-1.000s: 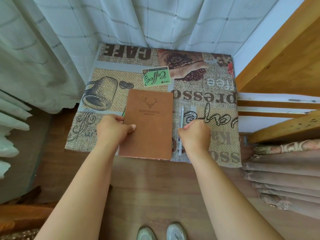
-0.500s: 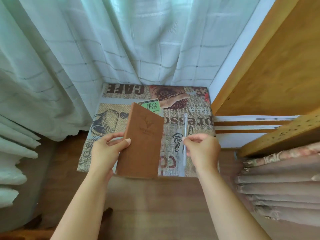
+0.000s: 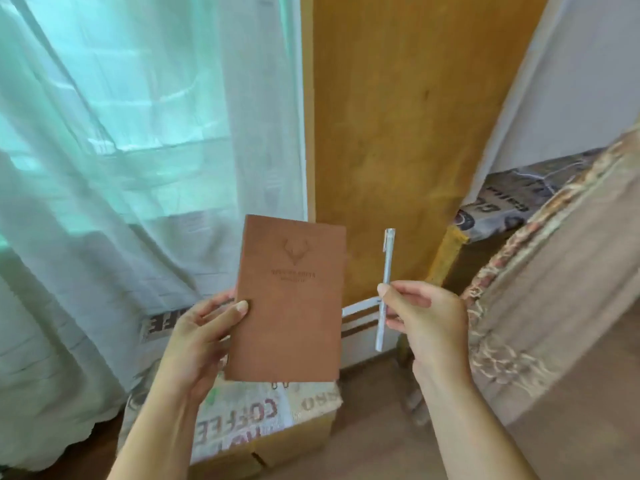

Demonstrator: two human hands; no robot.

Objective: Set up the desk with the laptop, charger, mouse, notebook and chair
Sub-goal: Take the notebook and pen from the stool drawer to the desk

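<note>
Item 1, notebook (image 3: 289, 303): brown cover with a stamped antler mark, closed, lifted clear of every surface and held upright with the cover facing me. I judge it is carried this way so it stays shut and readable while I take it toward the desk, which I cannot see from here

Item 2, left hand (image 3: 201, 337): at the notebook's left edge, thumb pressed flat on the cover near the spine side, fingers behind. A clamping hold on the notebook, low on the edge so the upper part stands free

Item 3, pen (image 3: 385, 289): pale and slim, clip end up, standing nearly vertical just right of the notebook, not touching it. Kept apart, I think, so each piece can be set down on its own

Item 4, right hand (image 3: 424, 317): right of the notebook, thumb and fingertips pinched on the pen's middle, which balances the pen

Item 5, printed cloth (image 3: 242, 420): coffee lettering, draped over a low box directly below the notebook

Item 6, sheer curtain (image 3: 138, 168): hanging left of and behind the notebook

Item 7, wooden panel (image 3: 398, 116): upright, behind and above the notebook

Item 8, patterned drape (image 3: 554, 306): far right of the notebook, beyond the pen hand

Laptop, charger, mouse and chair: none in view; setup looks early
</note>
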